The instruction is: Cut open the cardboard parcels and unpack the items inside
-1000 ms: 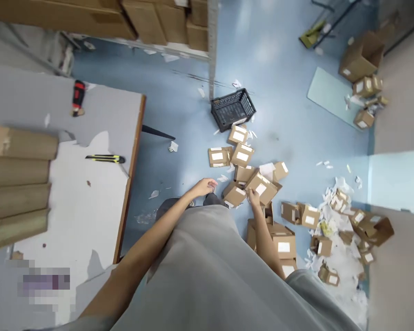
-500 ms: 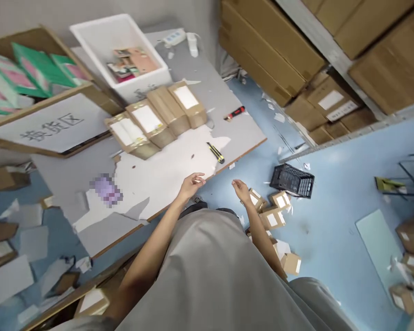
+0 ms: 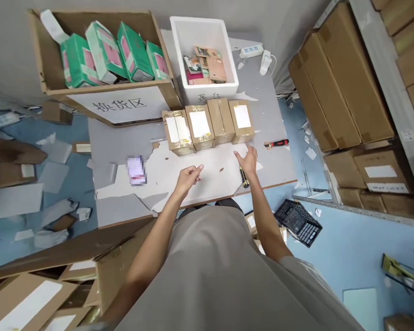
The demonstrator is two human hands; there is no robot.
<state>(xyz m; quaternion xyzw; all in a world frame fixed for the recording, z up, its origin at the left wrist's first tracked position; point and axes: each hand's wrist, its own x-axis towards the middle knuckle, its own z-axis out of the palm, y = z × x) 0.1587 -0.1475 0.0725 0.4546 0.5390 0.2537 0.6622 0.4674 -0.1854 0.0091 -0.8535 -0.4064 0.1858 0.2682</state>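
Cardboard boxes (image 3: 209, 124) sit lined up (four, taped) while our left hand (image 3: 188, 177) curls empty and our right hand (image 3: 249, 160) spreads open above the yellow knife (image 3: 243, 177).

Right hand (image 3: 249, 161) hovers open over yellow-black utility knife (image 3: 243, 178).

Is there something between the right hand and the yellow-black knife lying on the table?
Nothing visible. The right hand hovers open just above the knife, partly covering it. The row of brown boxes lies farther back.
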